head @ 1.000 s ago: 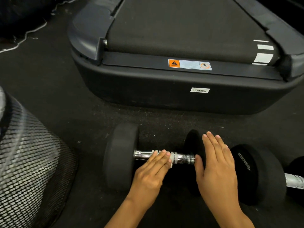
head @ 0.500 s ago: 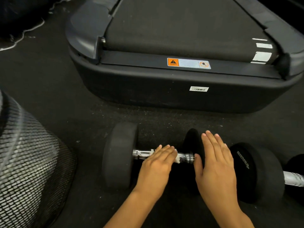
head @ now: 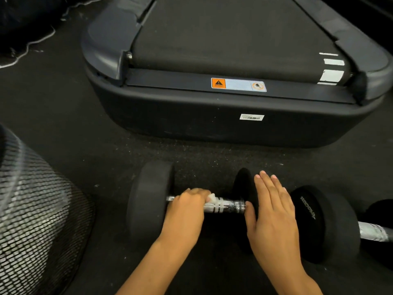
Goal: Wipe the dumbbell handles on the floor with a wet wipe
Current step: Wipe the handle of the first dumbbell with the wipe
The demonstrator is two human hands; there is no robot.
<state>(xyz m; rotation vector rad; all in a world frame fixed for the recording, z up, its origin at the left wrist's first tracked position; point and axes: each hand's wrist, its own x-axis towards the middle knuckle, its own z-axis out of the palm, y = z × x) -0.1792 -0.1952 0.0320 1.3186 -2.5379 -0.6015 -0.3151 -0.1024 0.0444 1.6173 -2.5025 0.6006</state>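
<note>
A black dumbbell (head: 148, 201) lies on the dark floor, its chrome handle (head: 227, 206) running left to right. My left hand (head: 185, 211) is curled over the left part of the handle, pressing a white wet wipe (head: 211, 198) that peeks out by my fingers. My right hand (head: 272, 218) lies flat, fingers together, on the dumbbell's right head, most of which it hides. A second dumbbell (head: 325, 222) lies to the right, its silver handle (head: 374, 232) running off the frame edge.
A treadmill's rear end (head: 234, 124) stands just beyond the dumbbells. A black mesh bin (head: 36, 220) fills the lower left. A white cable (head: 32, 43) lies on the floor at the far left.
My left hand has curled from flat to gripping and slid left along the handle, baring more chrome on the right. My right hand has stayed on the right head.
</note>
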